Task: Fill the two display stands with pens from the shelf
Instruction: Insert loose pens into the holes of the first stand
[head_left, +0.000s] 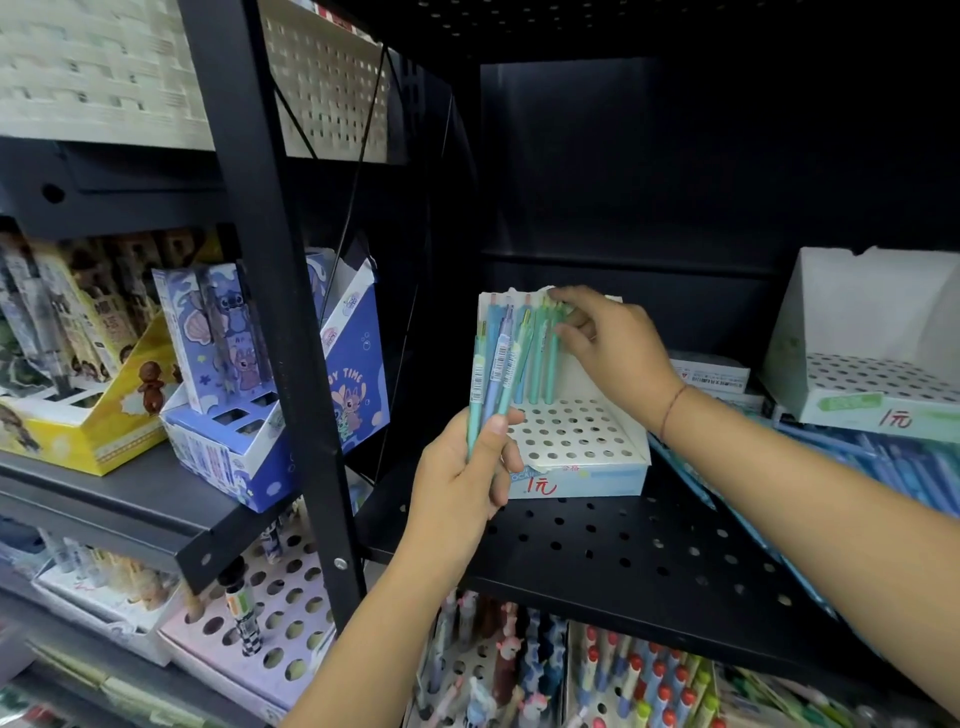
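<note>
My left hand grips a bunch of teal and blue pens, held upright in front of a white display stand with a perforated top. A few pens stand in the stand's back row. My right hand reaches over the stand and pinches the top of one of those standing pens. A second white display stand, with holes that look unfilled, sits at the right on the same black shelf.
Loose blue pens and packs lie on the shelf between and under the two stands. A black upright post divides off the left shelf with blue and yellow cartoon boxes. More pen displays fill the lower shelf.
</note>
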